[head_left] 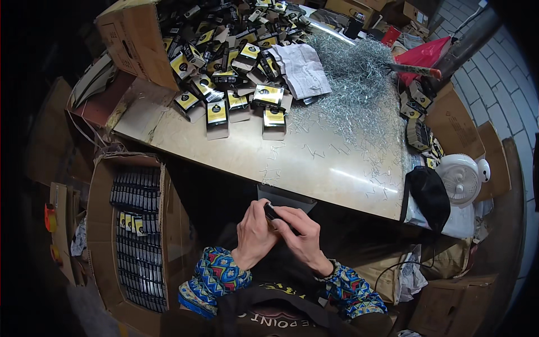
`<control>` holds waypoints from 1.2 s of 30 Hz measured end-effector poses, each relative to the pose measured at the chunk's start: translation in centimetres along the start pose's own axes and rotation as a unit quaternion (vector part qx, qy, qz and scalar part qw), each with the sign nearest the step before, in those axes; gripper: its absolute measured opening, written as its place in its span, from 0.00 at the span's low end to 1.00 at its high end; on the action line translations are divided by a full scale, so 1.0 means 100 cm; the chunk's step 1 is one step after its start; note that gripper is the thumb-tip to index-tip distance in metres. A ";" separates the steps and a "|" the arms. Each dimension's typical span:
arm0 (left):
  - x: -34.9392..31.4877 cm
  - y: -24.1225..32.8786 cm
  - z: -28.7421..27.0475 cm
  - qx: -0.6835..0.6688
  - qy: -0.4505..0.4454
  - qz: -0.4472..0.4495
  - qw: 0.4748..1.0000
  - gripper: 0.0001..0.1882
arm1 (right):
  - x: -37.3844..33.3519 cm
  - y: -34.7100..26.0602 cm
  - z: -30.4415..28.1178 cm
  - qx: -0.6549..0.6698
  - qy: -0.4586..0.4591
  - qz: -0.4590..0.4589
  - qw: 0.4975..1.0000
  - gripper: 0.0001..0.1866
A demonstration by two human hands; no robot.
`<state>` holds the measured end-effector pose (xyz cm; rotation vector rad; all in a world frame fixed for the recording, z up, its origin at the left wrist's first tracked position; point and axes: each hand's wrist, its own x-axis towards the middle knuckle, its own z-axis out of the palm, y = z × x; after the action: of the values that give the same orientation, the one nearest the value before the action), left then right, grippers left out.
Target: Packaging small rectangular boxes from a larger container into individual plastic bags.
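My left hand [254, 233] and my right hand [303, 231] meet in front of my body, just off the table's near edge. Between their fingers is a small black box [270, 211], mostly covered, so only its dark narrow side shows. Both hands are closed on it. On the table [224, 150] beyond lies a heap of small black-and-yellow boxes [217, 112], several with flaps standing open. To its right spreads a tangled pile of thin bent metal wire pieces [353, 73], some scattered toward the near edge. A crumpled white paper sheet [303, 70] lies between the two heaps.
Left of me stands an open cardboard carton [96, 224] with rows of packed black boxes [137, 247]. A white fan [459, 178] and a black cloth pouch [428, 196] sit at the table's right end. A pink plastic bag [424, 56] is behind them, near a pole.
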<state>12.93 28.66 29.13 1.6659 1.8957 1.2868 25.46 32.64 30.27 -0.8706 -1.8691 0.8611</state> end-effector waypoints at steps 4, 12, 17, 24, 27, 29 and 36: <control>-0.003 0.000 0.002 -0.012 0.013 0.013 1.000 0.23 | -0.001 -0.002 0.002 -0.030 0.028 -0.036 0.999 0.15; -0.008 -0.003 0.006 -0.039 -0.018 -0.033 0.998 0.22 | -0.003 0.002 0.006 -0.148 0.015 -0.168 0.974 0.12; 0.002 0.007 0.003 -0.048 -0.073 -0.070 0.994 0.31 | 0.011 0.014 -0.013 -0.095 -0.002 -0.098 0.991 0.15; 0.008 -0.003 0.000 -0.045 -0.086 0.019 0.995 0.43 | 0.049 0.053 -0.066 -0.240 0.100 -0.141 0.955 0.18; 0.011 -0.006 -0.001 -0.058 -0.072 0.008 0.996 0.39 | 0.063 0.052 -0.081 -0.253 0.186 -0.150 0.938 0.21; 0.016 -0.006 -0.004 -0.131 -0.089 -0.024 0.987 0.34 | 0.061 0.065 -0.077 -0.275 0.047 -0.093 0.956 0.22; 0.069 -0.007 -0.005 -0.336 -0.053 -0.087 0.936 0.21 | 0.062 0.026 -0.025 0.019 -0.011 -0.028 0.999 0.23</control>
<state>10.26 34.76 31.05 1.1534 1.2850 1.5031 25.96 39.63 31.65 -0.7850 -1.8811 0.8706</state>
